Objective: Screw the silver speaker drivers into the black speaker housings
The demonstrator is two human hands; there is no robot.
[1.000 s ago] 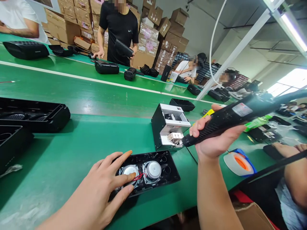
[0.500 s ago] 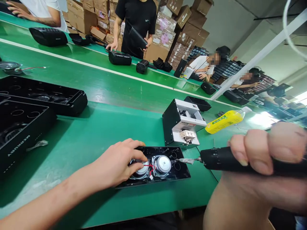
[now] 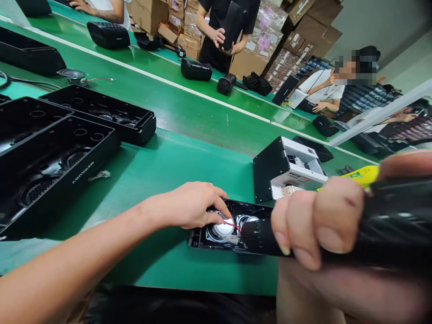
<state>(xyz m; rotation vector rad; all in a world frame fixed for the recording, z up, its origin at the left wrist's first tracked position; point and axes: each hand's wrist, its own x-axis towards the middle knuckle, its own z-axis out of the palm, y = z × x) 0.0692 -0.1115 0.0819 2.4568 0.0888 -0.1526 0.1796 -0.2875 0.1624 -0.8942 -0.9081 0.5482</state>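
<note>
My right hand [image 3: 313, 225] is wrapped round a black electric screwdriver [image 3: 258, 236], whose front end reaches over an open black speaker housing [image 3: 195, 240]. Two round speaker drivers with silver magnets sit inside, joined by red wires [image 3: 234, 225]. At the left speaker driver [image 3: 223, 227], my left hand [image 3: 199, 204] has thumb and fingers curled over the magnet, gripping it. The screwdriver partly hides the right speaker driver [image 3: 251, 219] and the right part of the housing. The tip of the bit cannot be made out clearly.
Open black speaker housings [image 3: 64, 180] stand at left, beside a loose speaker driver [image 3: 72, 74]. A black-and-white machine [image 3: 283, 168] and a yellow bottle [image 3: 362, 175] are behind the housing. Across the green bench, people handle speakers in front of stacked cartons [image 3: 270, 22].
The screwdriver has moved left, from right of the housing to over the drivers. My left hand stays at the left driver. The view has shifted left; a person opposite now holds a speaker upright.
</note>
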